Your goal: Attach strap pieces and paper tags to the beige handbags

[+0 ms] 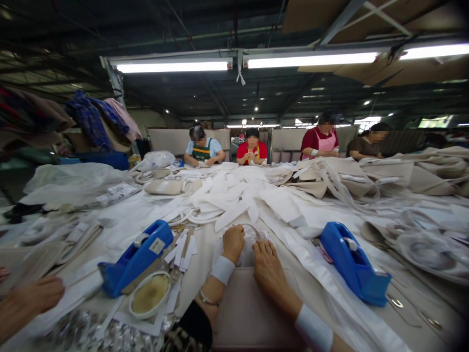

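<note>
A beige flat bag-like piece (252, 308) lies before me, its near end toward my body. A thin curved strap (252, 227) arcs at its far end, with whitish see-through material around it. My left hand (233, 244) is closed at the left side of the strap, fingertips pinched together. At the strap's right end, my right hand (269, 266) bends its fingers down over it, the thumb hidden. Pale cuffs circle both wrists. Blue tape dispensers stand on either side, one at left (137, 256) and one at right (351, 261).
A round tub of yellowish paste (150, 294) sits beside paper strips (183, 249). White pieces (234, 195) heap mid-table; beige pieces (340, 173) pile right. Metal hooks (395, 302) lie at right. Another person's hand (32, 300) reaches in from left. Several people work across the table.
</note>
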### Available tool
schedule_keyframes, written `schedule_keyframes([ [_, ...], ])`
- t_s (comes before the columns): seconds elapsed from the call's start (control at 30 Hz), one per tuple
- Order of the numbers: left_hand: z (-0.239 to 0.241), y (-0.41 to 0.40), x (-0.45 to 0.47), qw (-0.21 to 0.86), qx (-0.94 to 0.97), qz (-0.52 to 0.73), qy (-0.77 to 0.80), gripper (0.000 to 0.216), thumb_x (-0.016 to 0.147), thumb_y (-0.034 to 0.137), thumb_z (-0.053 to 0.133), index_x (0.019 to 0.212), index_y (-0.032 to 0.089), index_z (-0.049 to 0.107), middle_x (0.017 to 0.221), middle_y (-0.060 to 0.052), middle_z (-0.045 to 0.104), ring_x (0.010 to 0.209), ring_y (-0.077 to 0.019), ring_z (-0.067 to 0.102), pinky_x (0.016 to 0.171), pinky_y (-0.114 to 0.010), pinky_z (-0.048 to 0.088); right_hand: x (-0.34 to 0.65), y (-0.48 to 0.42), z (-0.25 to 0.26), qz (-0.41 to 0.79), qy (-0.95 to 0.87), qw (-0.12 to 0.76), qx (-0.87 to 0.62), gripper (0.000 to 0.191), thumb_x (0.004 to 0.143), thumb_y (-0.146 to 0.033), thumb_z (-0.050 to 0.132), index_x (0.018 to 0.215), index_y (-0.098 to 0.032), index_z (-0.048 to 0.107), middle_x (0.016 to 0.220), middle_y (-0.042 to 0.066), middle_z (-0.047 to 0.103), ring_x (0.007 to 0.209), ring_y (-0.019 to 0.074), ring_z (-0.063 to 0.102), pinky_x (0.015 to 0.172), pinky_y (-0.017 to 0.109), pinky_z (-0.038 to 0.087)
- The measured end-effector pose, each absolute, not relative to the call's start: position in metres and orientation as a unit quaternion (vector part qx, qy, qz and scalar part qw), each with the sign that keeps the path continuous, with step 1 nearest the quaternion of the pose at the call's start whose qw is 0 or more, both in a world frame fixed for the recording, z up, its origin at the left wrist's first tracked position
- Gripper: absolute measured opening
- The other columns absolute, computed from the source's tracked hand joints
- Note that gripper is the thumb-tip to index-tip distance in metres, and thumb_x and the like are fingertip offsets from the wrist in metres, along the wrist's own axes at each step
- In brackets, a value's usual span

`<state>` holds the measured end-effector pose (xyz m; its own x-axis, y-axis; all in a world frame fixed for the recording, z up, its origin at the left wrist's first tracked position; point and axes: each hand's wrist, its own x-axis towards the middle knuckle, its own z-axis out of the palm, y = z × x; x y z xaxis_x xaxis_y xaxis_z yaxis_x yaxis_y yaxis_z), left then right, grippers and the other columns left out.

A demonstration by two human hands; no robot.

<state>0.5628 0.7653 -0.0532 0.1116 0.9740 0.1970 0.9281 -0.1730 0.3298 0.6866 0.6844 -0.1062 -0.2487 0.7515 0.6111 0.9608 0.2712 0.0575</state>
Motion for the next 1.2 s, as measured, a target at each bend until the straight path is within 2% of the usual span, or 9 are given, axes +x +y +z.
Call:
schedule_keyframes([
  [0.13,-0.061,0.767,0.574,0.070,0.735,0.193,0.646,0.017,0.088,0.023,0.059,0.097,0.013,0.069,0.106,-0.017,0.067,0.107,-0.0301,0.061,0.086,-0.037,0.046,0.689,0.684,-0.104,-0.220,-0.765,0.234,-0.558,0.048,0.079,0.003,0.039,0.120,-0.003,0.063,0.126,0.019,0.063,0.122,0.0299,0.055,0.112,0.048,0.036],
  [0.27,-0.067,0.765,0.577,0.084,0.733,0.230,0.635,0.021,0.089,0.009,0.046,0.094,0.013,0.066,0.111,-0.017,0.063,0.114,-0.0293,0.056,0.089,-0.037,0.043,0.690,0.683,-0.102,-0.211,-0.770,0.226,-0.558,0.047,0.080,0.002,0.039,0.120,-0.003,0.063,0.126,0.019,0.063,0.122,0.0299,0.055,0.112,0.047,0.036],
  [0.4,-0.064,0.762,0.570,0.117,0.709,0.291,0.631,0.025,0.086,0.003,0.041,0.095,0.013,0.061,0.105,-0.016,0.064,0.106,-0.0254,0.059,0.088,-0.035,0.042,0.689,0.683,-0.104,-0.205,-0.764,0.224,-0.570,0.047,0.081,0.002,0.037,0.120,-0.006,0.063,0.126,0.017,0.063,0.122,0.0274,0.055,0.113,0.045,0.033],
  [0.5,-0.060,0.765,0.562,0.159,0.676,0.351,0.628,0.018,0.085,0.005,0.044,0.091,0.016,0.056,0.091,-0.009,0.065,0.092,-0.0202,0.061,0.082,-0.030,0.043,0.689,0.682,-0.103,-0.204,-0.764,0.225,-0.570,0.046,0.082,0.002,0.037,0.119,-0.007,0.063,0.126,0.017,0.062,0.122,0.0265,0.054,0.114,0.045,0.031],
  [0.67,-0.061,0.775,0.555,0.257,0.633,0.453,0.572,0.012,0.077,0.009,0.051,0.073,0.019,0.046,0.072,0.003,0.057,0.075,-0.0126,0.057,0.070,-0.023,0.043,0.688,0.681,-0.097,-0.173,-0.767,0.228,-0.575,0.046,0.082,0.003,0.036,0.116,-0.009,0.064,0.124,0.016,0.062,0.120,0.0263,0.054,0.113,0.044,0.030],
  [0.87,-0.063,0.771,0.551,0.382,0.595,0.556,0.437,0.025,0.070,0.020,0.064,0.082,0.021,0.042,0.077,0.003,0.058,0.073,-0.0106,0.059,0.071,-0.022,0.046,0.686,0.689,-0.092,-0.075,-0.741,0.273,-0.608,0.050,0.083,0.002,0.032,0.123,-0.009,0.060,0.122,0.016,0.062,0.119,0.0277,0.051,0.106,0.042,0.034],
  [1.0,-0.057,0.762,0.545,0.439,0.561,0.603,0.360,0.036,0.069,0.031,0.067,0.090,0.022,0.039,0.079,0.004,0.058,0.074,-0.0103,0.060,0.075,-0.024,0.048,0.688,0.701,-0.082,-0.040,-0.721,0.297,-0.624,0.050,0.080,-0.004,0.043,0.128,-0.005,0.057,0.116,0.019,0.062,0.111,0.0315,0.055,0.096,0.044,0.040],
  [1.13,-0.050,0.752,0.542,0.468,0.551,0.619,0.306,0.037,0.067,0.032,0.070,0.088,0.021,0.041,0.080,0.003,0.057,0.075,-0.0110,0.059,0.075,-0.024,0.048,0.687,0.719,-0.068,0.011,-0.694,0.350,-0.629,0.036,0.075,-0.020,0.058,0.108,-0.009,0.068,0.108,0.018,0.063,0.105,0.0358,0.057,0.090,0.048,0.042],
  [1.2,-0.046,0.748,0.541,0.474,0.559,0.617,0.287,0.032,0.068,0.029,0.069,0.085,0.020,0.044,0.079,0.002,0.057,0.074,-0.0118,0.059,0.073,-0.024,0.048,0.683,0.726,-0.064,0.047,-0.683,0.391,-0.615,0.030,0.077,-0.027,0.058,0.100,-0.012,0.070,0.103,0.015,0.065,0.099,0.0316,0.060,0.088,0.044,0.044],
])
